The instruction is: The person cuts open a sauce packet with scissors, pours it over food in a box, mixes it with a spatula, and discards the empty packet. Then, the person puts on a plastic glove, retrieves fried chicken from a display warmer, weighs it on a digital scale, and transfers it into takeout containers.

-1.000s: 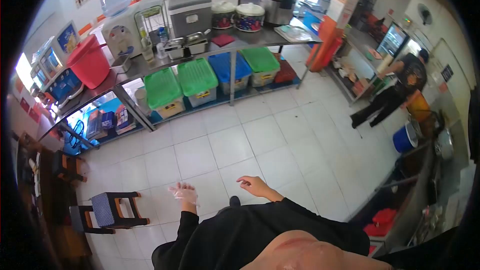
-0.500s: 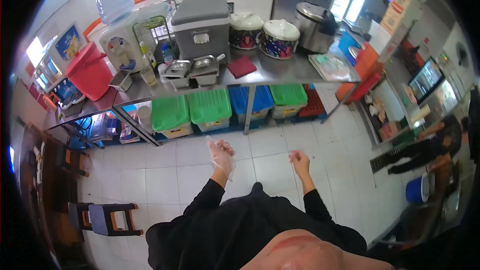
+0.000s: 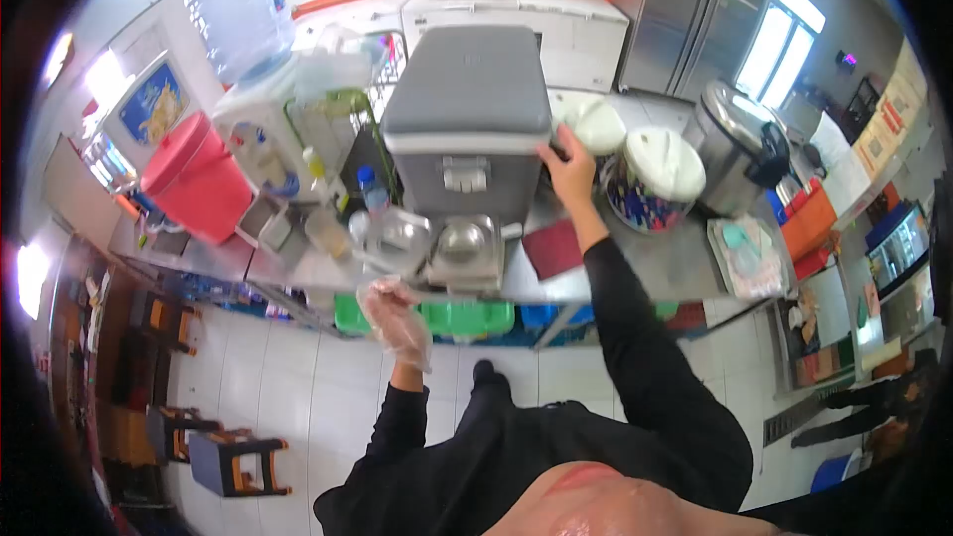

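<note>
My right hand (image 3: 573,177) is at the right front corner of a grey cooler box (image 3: 467,164), its thumb and fingers against the edge of the closed lid (image 3: 467,79). A clear plastic glove covers my left hand (image 3: 395,316), which is held low in front of the counter edge. Its fingers look bent, but motion blur and the glove hide whether they close on anything. Just beyond the left hand stand steel containers (image 3: 465,250) with clear or metal tops. A dark red folded cloth (image 3: 552,248) lies between the containers and my right arm.
Flower-patterned pots (image 3: 655,179) and a large steel cooker (image 3: 730,144) stand right of the cooler on the steel counter (image 3: 596,283). At left are a red bin (image 3: 199,174) and a water dispenser (image 3: 243,129). Green-lidded boxes (image 3: 467,318) sit underneath; stools (image 3: 233,462) stand at lower left.
I have come closer to the counter. My right hand has risen from above the floor to the cooler lid. My left hand has moved forward to the counter edge.
</note>
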{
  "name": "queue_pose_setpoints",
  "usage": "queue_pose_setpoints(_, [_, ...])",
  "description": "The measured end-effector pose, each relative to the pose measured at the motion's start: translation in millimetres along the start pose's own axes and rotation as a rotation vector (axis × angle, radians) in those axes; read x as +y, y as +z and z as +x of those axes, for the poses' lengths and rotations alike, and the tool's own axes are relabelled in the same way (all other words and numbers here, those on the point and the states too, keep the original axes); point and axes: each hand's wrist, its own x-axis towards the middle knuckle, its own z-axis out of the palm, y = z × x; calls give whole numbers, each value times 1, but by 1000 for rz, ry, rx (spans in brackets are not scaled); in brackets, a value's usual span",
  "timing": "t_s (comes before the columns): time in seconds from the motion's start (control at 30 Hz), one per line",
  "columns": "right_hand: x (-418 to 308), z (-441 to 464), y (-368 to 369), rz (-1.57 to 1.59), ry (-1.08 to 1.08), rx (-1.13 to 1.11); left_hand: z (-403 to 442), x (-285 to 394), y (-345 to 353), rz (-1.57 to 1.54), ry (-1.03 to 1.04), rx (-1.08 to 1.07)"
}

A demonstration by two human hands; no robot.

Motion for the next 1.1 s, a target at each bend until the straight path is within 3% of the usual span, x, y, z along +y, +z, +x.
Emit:
queue_pose_setpoints(0.03, [1,3,10,-21,59,-11,29,-9,12,-20,7,-6])
queue_pose_setpoints(0.1, [13,2,32,271,125,131,77,-20,37,66,119,-50])
queue_pose_setpoints(0.17, [9,1,38,272,159,210,125,-23,62,70,74,-85])
queue_pose_setpoints(0.23, [3,12,43,327,173,241,172,-29,73,668,234,-417])
queue_pose_setpoints(0.3, [-28,27,45,431,155,304,217,-8,124,821,613,-852])
queue_pose_setpoints(0.37, [-70,59,51,356,73,277,239,6,179,1064,1001,-960])
queue_pose_setpoints(0.43, [-109,96,64,528,-62,145,262,12,228,1101,1152,-973])
queue_pose_setpoints(0.47, [-141,130,75,701,-67,-63,286,27,264,1088,1281,-933])
queue_pose_setpoints(0.5, [-148,146,86,852,-115,-101,301,41,288,1067,1429,-874])
queue_pose_setpoints(0.57, [-139,176,102,853,-188,-243,322,63,300,1066,1473,-808])
queue_pose_setpoints(0.63, [-91,191,122,538,-110,-471,331,75,292,1083,1425,-798])
queue_pose_setpoints(0.7, [-17,195,136,-180,-271,-922,339,78,283,1090,1383,-803])
queue_pose_setpoints(0.77, [69,184,139,-519,-397,-1214,345,83,273,1094,1352,-805])
queue_pose_setpoints(0.83, [79,177,133,-595,-487,-1332,350,88,262,1102,1326,-804])
queue_pose_setpoints(0.97, [52,178,143,-883,-411,-1260,358,96,251,1106,1296,-802])
queue_pose_setpoints(1.1, [53,188,154,-1143,-735,-1359,359,104,240,1107,1267,-803])
